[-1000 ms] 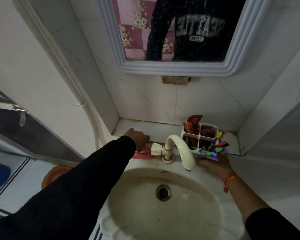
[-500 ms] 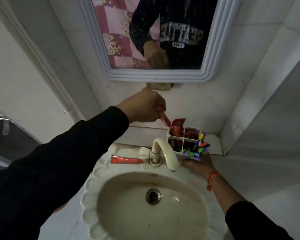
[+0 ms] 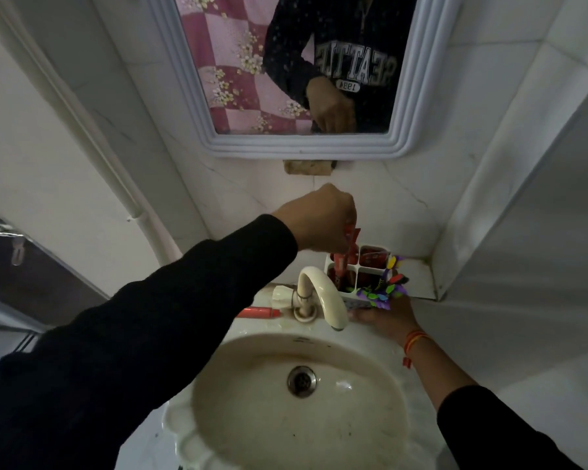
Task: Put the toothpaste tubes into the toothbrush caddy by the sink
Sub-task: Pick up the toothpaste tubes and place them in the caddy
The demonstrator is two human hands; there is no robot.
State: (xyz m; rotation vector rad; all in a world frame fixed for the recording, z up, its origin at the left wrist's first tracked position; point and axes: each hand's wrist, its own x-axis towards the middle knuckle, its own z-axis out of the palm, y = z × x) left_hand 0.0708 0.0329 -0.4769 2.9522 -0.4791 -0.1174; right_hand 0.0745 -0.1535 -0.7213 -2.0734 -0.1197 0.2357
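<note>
The white toothbrush caddy stands on the ledge behind the tap, its four compartments holding red toothpaste tubes. My left hand hovers just above it, shut on a red toothpaste tube whose lower end dips into the front left compartment. My right hand grips the caddy's near side from below, under the coloured decoration. Another red toothpaste tube lies flat on the sink rim left of the tap, partly hidden by my left sleeve.
A cream tap arches over the basin right in front of the caddy. A white-framed mirror hangs above. Tiled walls close in at the right, forming a corner behind the caddy. A white pipe runs down the left wall.
My left hand picked one tube off the sink rim, lifted it and brought it down over the caddy; the tube's end now sits in a compartment. My right hand stayed on the caddy.
</note>
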